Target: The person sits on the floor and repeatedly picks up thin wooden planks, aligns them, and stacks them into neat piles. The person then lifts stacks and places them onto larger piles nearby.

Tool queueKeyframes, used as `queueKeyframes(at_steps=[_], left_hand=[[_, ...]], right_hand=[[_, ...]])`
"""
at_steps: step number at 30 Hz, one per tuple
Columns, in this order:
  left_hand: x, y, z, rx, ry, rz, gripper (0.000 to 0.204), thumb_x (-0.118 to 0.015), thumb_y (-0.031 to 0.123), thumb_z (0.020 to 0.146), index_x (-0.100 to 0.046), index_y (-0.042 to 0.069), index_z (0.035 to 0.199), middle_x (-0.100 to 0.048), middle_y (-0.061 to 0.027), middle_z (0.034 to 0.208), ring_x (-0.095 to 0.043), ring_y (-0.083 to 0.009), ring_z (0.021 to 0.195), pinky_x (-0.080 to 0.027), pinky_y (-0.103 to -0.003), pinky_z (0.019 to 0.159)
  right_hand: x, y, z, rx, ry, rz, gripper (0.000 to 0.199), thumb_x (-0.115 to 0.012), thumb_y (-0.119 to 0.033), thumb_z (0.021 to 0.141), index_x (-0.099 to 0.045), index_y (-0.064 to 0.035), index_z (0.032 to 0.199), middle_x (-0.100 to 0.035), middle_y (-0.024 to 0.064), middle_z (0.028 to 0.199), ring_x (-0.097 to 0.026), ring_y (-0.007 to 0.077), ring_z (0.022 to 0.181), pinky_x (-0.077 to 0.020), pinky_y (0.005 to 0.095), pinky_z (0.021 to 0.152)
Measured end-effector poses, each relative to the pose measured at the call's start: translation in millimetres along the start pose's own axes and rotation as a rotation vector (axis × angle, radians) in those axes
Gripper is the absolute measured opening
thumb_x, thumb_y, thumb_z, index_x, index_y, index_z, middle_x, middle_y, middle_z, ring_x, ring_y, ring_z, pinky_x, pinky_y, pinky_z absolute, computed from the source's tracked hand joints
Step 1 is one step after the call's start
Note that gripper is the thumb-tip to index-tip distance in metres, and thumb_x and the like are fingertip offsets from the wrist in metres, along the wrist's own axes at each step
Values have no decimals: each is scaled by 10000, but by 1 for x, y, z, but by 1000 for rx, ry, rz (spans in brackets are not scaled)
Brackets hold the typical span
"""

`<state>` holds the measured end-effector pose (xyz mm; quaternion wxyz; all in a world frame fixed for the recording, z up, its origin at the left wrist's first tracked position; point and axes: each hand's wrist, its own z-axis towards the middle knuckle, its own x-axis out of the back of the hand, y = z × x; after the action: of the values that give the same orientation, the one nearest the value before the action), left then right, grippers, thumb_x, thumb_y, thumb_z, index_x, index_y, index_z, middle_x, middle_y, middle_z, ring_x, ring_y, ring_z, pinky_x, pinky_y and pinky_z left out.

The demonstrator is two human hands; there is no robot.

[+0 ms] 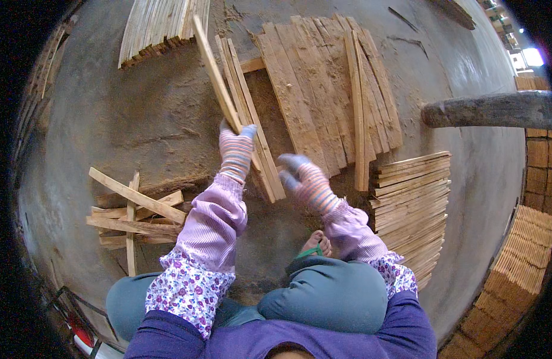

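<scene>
In my left hand, gloved in striped knit, is a long pale wooden slat, its far end pointing up and to the left. Beneath and beside it lie two similar slats, next to a row of wide rough boards. My right hand, in a matching glove, is slightly blurred. Its thumb and fingers are apart with nothing between them, near the close ends of the slats. Across the right part of the boards rest narrow slats.
Slats are stacked at the right and far left. A jumbled pile of wood offcuts lies left of my left arm. A dark post juts in from the right; bundled wood stacks line the right rim. Sawdust covers the floor.
</scene>
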<state>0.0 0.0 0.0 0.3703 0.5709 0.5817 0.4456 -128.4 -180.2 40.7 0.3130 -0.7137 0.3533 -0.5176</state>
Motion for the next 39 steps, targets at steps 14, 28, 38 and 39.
queueKeyframes(at_steps=[14,28,38,39], left_hand=[[-17,20,-37,181,-85,-296,494,-759,224,876,-493,100,1273,-619,-32,932,-594,-123,675,-511,-269,538],[8,16,-22,41,4,-114,672,-842,46,734,-483,49,1302,-637,-59,1018,-599,-161,806,-526,-288,690],[23,1,-6,166,-23,-400,380,-742,-8,801,-538,12,1121,-648,-77,868,-640,-195,664,-552,-325,540],[36,-2,-10,188,-7,-396,377,-736,-26,798,-532,5,1114,-649,-87,879,-646,-194,671,-561,-322,531]], right_hand=[[28,42,-1,-85,218,193,477,-725,-204,795,-616,-29,1226,-671,191,1035,-652,308,1005,-520,385,894],[19,-8,6,174,317,-359,402,-657,-69,785,-624,-127,1182,-637,174,1090,-608,391,1024,-513,442,900],[30,60,-36,-70,409,-866,698,-797,-348,712,-534,-203,1342,-569,156,1225,-521,337,1178,-413,468,1024],[17,28,-31,-143,217,-733,791,-774,-441,721,-473,-198,1410,-469,185,1391,-425,378,1294,-339,533,1074]])
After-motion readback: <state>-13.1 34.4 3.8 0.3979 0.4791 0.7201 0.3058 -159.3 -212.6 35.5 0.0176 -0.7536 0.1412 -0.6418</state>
